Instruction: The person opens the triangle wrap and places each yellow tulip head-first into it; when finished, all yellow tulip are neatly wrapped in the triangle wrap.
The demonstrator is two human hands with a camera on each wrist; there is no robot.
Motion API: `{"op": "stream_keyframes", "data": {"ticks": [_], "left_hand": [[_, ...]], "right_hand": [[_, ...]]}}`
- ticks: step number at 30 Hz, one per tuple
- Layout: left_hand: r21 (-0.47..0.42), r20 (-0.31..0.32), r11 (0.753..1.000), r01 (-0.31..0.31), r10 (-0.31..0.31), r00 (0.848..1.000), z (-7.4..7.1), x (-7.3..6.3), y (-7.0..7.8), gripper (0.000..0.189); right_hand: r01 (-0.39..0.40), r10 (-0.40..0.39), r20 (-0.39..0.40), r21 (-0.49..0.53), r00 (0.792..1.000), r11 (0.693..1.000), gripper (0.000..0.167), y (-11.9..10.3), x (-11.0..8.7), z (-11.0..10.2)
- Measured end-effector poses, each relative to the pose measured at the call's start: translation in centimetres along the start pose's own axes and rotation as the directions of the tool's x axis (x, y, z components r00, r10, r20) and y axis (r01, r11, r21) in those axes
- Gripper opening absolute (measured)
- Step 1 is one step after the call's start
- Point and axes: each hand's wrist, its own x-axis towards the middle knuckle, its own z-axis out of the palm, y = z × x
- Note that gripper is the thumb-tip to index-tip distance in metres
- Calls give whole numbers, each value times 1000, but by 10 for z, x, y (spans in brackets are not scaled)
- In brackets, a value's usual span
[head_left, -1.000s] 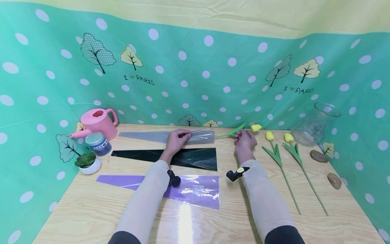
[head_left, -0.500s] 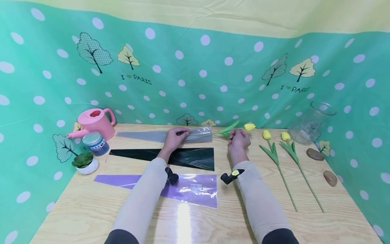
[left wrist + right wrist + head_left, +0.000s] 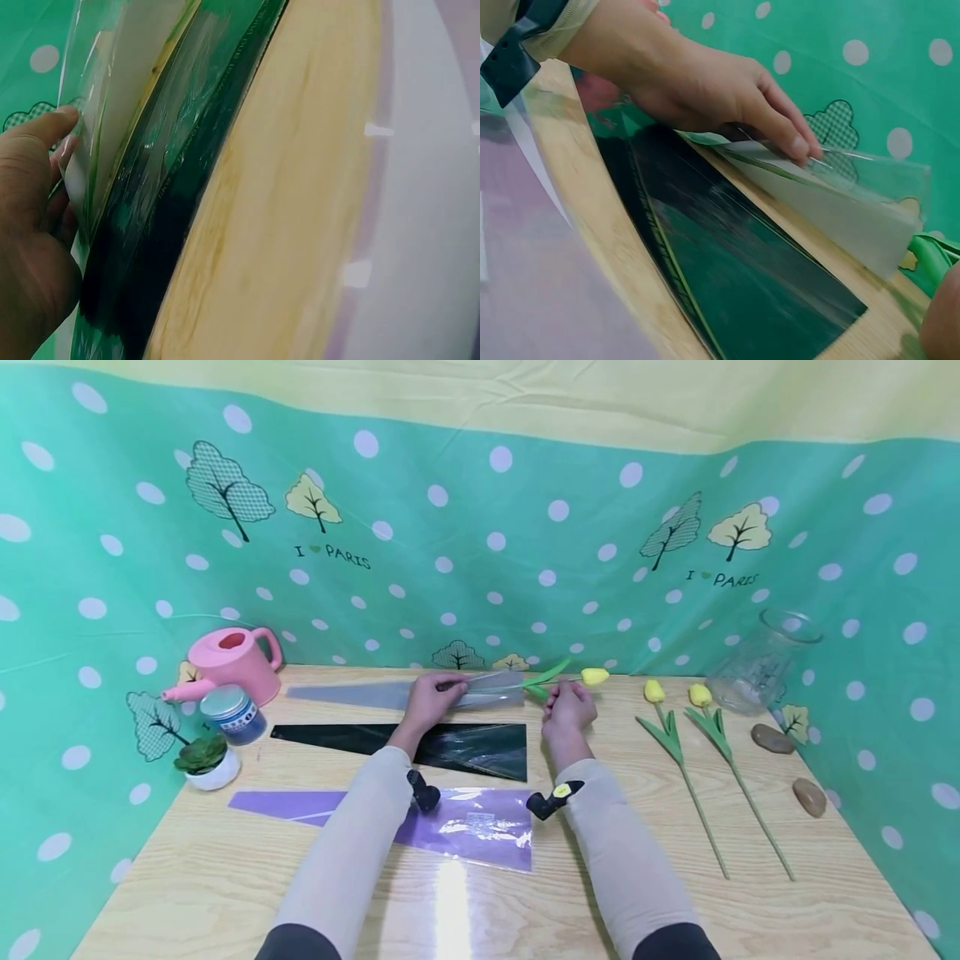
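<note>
My left hand point(image 3: 429, 703) pinches the clear upper film of the grey flower sleeve point(image 3: 348, 694) at the back of the table. In the right wrist view that clear film point(image 3: 877, 174) stands lifted off the whitish backing. A yellow tulip point(image 3: 595, 677) lies crosswise, its stem running left inside the sleeve's mouth and its green leaves just outside. My right hand point(image 3: 570, 712) holds the tulip below its bloom; the fingers' exact grip is partly hidden. Only a bit of the right hand point(image 3: 941, 319) shows in the right wrist view.
Nearer lie a black sleeve point(image 3: 480, 750) and a purple sleeve point(image 3: 465, 839). Two more tulips point(image 3: 678, 745), a clear glass vase point(image 3: 753, 672) and two stones point(image 3: 772, 738) are at right. A pink watering can point(image 3: 240, 664), a blue jar point(image 3: 234, 714) and a potted succulent point(image 3: 210, 760) stand left.
My right hand has moved left with the tulip, and its stem has slid further into the grey sleeve. The left hand keeps its pinch on the film in nearly the same spot.
</note>
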Motion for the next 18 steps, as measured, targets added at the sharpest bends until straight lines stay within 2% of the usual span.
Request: {"op": "stream_keyframes", "data": {"ticks": [5,14,18], "left_hand": [[19,-16,1000,-11,11,1000,3,0,0,23],[11,-49,1000,6,-5,999,8,0,1,24],[23,-50,1000,6,-5,999,10,-1,1,25]], "right_hand": [[9,-9,-4,4,1000,1000,15,10,-6,5],[37,-33,-77,47,997,998,10,26,-15,16],[51,-48,-109,23,993,998,9,31,-17,19]]}}
